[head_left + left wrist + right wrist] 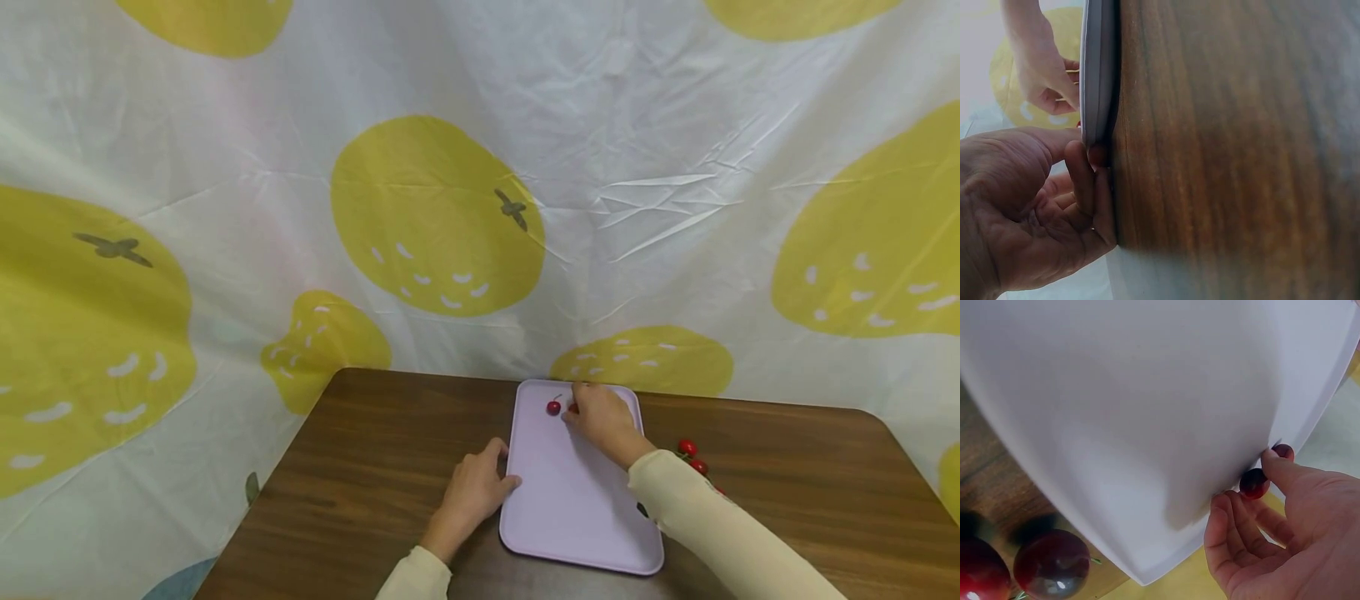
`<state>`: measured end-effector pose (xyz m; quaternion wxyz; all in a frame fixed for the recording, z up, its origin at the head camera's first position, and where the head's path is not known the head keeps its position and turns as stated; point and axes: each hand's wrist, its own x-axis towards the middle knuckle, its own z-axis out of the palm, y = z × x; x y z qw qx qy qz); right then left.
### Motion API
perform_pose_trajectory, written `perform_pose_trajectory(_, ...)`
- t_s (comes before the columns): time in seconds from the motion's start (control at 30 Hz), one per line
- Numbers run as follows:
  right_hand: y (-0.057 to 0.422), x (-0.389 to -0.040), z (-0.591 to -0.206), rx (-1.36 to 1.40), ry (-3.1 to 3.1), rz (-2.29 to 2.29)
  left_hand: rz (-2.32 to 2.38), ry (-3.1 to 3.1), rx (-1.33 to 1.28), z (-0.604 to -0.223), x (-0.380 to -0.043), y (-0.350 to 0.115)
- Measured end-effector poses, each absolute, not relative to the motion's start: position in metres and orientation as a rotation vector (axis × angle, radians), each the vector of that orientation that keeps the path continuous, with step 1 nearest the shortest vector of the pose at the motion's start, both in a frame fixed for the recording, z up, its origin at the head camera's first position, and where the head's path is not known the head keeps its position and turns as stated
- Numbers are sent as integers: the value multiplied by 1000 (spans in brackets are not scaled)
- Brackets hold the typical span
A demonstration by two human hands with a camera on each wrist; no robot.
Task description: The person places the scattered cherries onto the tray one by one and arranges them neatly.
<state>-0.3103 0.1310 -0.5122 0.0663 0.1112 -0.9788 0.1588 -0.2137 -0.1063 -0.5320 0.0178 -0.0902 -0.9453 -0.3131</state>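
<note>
A pale lilac tray lies lengthwise on the wooden table. My left hand grips its left rim, thumb over the top edge and curled fingers against the side and underside in the left wrist view. Over the far end of the tray, my right hand holds a dark red cherry between thumb and fingertips, low at the tray surface. Just left of it a second cherry with a thin stem rests on the tray. In the right wrist view this cherry is partly behind the thumb.
Several red cherries with green stems lie on the table right of the tray, some partly hidden by the right sleeve. A white cloth printed with yellow fruit hangs right behind the table's far edge.
</note>
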Motion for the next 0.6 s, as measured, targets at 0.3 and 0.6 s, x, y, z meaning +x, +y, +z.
perform_pose_trajectory(0.3, 133, -309, -515, 352, -2954, 477, -986, -2941, -280, -533, -212, -105)
perform_pose_trajectory(0.6, 138, -310, -505, 354, -3008, 419, -1006, -2966, -260, -531, -214, -106)
